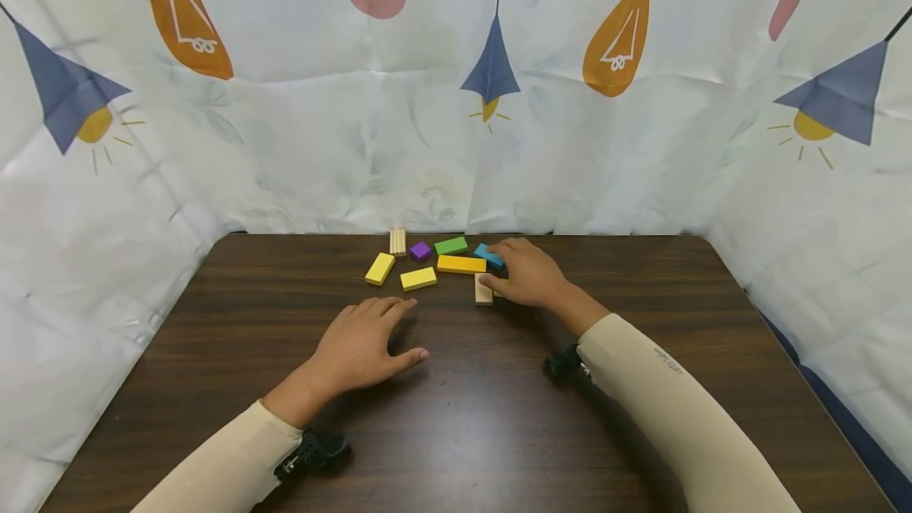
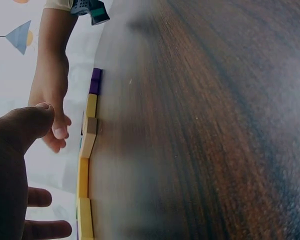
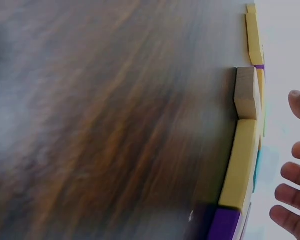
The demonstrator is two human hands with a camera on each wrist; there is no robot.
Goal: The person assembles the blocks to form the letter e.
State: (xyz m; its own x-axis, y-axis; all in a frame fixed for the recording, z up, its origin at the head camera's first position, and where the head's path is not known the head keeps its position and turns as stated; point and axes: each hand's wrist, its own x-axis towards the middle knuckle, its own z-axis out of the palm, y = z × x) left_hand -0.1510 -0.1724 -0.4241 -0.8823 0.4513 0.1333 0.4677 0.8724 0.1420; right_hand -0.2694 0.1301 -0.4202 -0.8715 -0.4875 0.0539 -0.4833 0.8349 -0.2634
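My right hand is held over the right end of a group of coloured wooden blocks, its fingers loosely spread and holding nothing. Under or beside it are a pale wood block and a blue block. In the right wrist view a yellow block and a purple block line up past the pale one; the hand hides most of these in the head view. My left hand hovers with thumb and fingers apart, in front of two yellow blocks, gripping nothing.
Behind lie a long orange-yellow block, a green block, a small purple block and a ridged pale piece. They sit near the far edge of the dark wooden table. A printed white curtain hangs behind.
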